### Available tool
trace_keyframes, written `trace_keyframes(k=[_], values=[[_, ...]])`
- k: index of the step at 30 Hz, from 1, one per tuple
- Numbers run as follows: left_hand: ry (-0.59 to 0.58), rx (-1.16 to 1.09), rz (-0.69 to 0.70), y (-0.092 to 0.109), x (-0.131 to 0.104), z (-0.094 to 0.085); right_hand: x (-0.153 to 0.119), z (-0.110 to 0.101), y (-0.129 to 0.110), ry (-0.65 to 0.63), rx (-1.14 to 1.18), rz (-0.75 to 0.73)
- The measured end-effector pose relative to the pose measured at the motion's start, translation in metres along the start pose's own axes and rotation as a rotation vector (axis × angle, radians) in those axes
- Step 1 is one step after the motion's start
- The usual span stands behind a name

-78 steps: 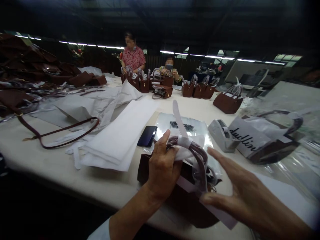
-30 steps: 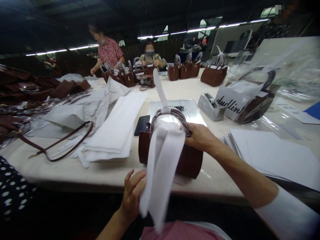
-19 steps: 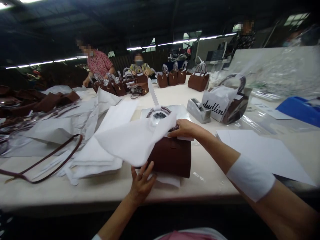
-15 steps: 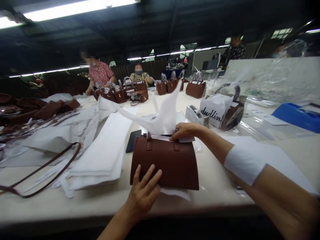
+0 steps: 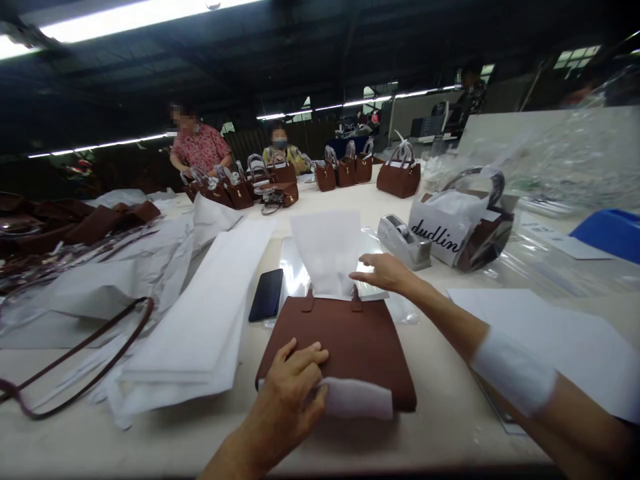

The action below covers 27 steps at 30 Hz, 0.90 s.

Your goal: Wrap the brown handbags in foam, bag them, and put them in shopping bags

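A dark brown handbag [image 5: 350,347] lies flat on the table in front of me, its handle tabs facing away. My left hand [image 5: 290,390] rests on the bag's near left part with bent fingers. It grips the end of a white wrapping sheet [image 5: 363,399] that folds up over the near edge; the exact hold is partly hidden. My right hand [image 5: 383,272] is beyond the bag's far right corner, fingers stretched out. Beside those fingertips, an upright white sheet [image 5: 327,247] rises between the handle tabs. I cannot tell whether they touch it.
Left of the bag are a dark phone [image 5: 267,295] and stacked white sheets [image 5: 200,320]. A tape dispenser [image 5: 405,241] stands at right, near a wrapped handbag [image 5: 483,240]. More brown bags [image 5: 345,172] line the far side, where co-workers [image 5: 203,147] are.
The white sheet above the bag has gone from loosely flared to upright. At the near edge, white sheet now folds over the bag. My right hand's fingers have come off the bag's top edge.
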<state>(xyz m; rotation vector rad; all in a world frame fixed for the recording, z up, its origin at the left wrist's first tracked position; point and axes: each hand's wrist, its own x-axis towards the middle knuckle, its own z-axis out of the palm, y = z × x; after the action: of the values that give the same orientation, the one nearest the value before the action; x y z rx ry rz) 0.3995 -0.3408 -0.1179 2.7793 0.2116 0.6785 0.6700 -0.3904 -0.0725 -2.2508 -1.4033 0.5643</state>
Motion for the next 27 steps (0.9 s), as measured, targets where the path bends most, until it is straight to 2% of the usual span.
trace_keyframes(k=[1,2,3,4,5,7,9,11,14,15,16,17,18,20,21,23,25,26,27], values=[[0.015,-0.006,0.000,-0.001,-0.002,0.003,-0.021,0.001,-0.002,0.125,0.000,-0.060],[0.026,-0.007,0.002,-0.001,-0.004,0.006,-0.044,0.006,-0.004,0.303,0.012,-0.274],[0.032,-0.004,0.006,-0.001,-0.007,0.008,-0.067,0.014,-0.005,0.356,0.002,-0.512],[0.036,0.000,0.011,-0.002,-0.009,0.010,-0.087,0.025,-0.005,0.335,-0.040,-0.700],[0.045,0.004,0.025,-0.002,-0.010,0.011,-0.103,0.038,-0.005,0.340,-0.074,-0.808],[0.015,-0.004,0.061,-0.004,-0.007,0.005,-0.120,0.062,-0.001,0.377,-0.083,-0.849],[-0.100,-0.022,0.066,-0.009,0.010,-0.010,-0.119,0.079,0.004,0.394,-0.049,-0.813],[-0.198,0.000,0.019,-0.018,0.046,-0.030,-0.112,0.085,0.008,0.382,-0.013,-0.797],[0.044,0.186,0.019,-0.040,0.135,-0.050,-0.106,0.083,0.012,0.387,0.017,-0.787],[0.102,0.281,0.007,-0.049,0.170,-0.051,-0.106,0.083,0.012,0.392,0.025,-0.779],[0.113,0.357,-0.008,-0.058,0.203,-0.049,-0.107,0.083,0.012,0.395,0.033,-0.772],[0.090,0.403,-0.027,-0.066,0.235,-0.044,-0.108,0.083,0.012,0.393,0.043,-0.766],[0.016,0.413,-0.043,-0.072,0.262,-0.038,-0.109,0.083,0.012,0.385,0.053,-0.760],[-0.197,0.352,-0.062,-0.078,0.299,-0.026,-0.110,0.084,0.011,0.355,0.083,-0.738],[-0.269,0.321,-0.059,-0.076,0.307,-0.022,-0.110,0.084,0.012,0.333,0.102,-0.721],[-0.329,0.271,-0.030,-0.063,0.301,-0.018,-0.109,0.084,0.013,0.290,0.146,-0.671],[-0.314,0.202,0.067,-0.039,0.269,-0.020,-0.108,0.085,0.015,0.269,0.197,-0.616],[-0.266,0.120,0.178,-0.025,0.246,-0.023,-0.108,0.086,0.016,0.272,0.222,-0.592],[-0.268,0.071,0.291,-0.011,0.220,-0.025,-0.108,0.088,0.017,0.285,0.246,-0.574]])
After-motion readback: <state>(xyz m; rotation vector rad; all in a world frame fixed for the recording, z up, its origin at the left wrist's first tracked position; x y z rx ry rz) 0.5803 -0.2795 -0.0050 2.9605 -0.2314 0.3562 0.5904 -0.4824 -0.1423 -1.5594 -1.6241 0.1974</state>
